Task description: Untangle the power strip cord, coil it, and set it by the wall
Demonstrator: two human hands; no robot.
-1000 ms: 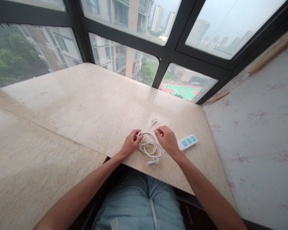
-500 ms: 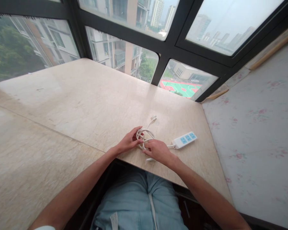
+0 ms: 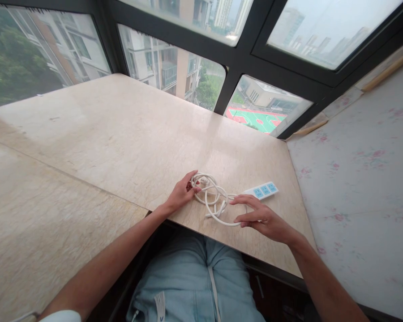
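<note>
readable text: none | power strip (image 3: 261, 190) face: marks too small | trouser tag (image 3: 159, 307): blurred

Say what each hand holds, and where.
The left hand pinches the cord at the coil's left end. The right hand, fingers spread, touches its near loop; no clear grip.

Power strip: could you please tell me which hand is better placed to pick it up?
Probably the right hand: it lies beside the power strip, while the left hand grips the cable coil farther off.

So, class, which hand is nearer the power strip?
The right hand: it lies open just short of the strip, while the left hand pinches the cable at the coil's other side.
</note>
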